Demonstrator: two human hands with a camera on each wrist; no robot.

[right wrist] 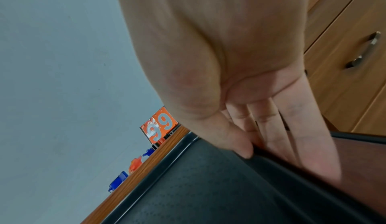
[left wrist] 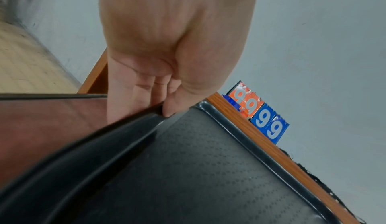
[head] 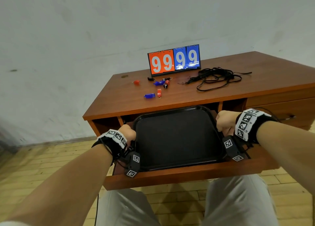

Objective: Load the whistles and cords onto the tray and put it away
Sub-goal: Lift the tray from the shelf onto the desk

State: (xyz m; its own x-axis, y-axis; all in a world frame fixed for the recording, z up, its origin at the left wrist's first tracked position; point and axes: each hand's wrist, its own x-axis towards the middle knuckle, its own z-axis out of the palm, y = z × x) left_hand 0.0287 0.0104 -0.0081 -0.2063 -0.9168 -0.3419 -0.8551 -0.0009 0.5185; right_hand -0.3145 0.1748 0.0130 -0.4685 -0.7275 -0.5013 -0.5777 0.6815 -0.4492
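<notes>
An empty black tray (head: pixel 177 137) sits above the pulled-out wooden shelf (head: pixel 170 176) under the desk top. My left hand (head: pixel 127 132) grips its left rim; in the left wrist view the hand (left wrist: pixel 165 108) has its thumb on top of the tray (left wrist: pixel 208 169) and its fingers underneath. My right hand (head: pixel 225 121) pinches the right rim the same way, as the right wrist view shows the hand (right wrist: pixel 250 150) on the tray (right wrist: pixel 208 186). Several whistles lie on the desk: a blue whistle (head: pixel 149 95), an orange whistle (head: pixel 159 92), a red whistle (head: pixel 136 82) and a small cluster (head: pixel 162 82). Black cords (head: pixel 216 77) lie tangled at the right.
A flip scoreboard (head: pixel 173 60) reading 99 99 stands at the desk's back edge, against a grey wall. Closed drawers (right wrist: pixel 363 50) with metal handles are on the desk's right side. My legs are below the shelf, over a wooden floor.
</notes>
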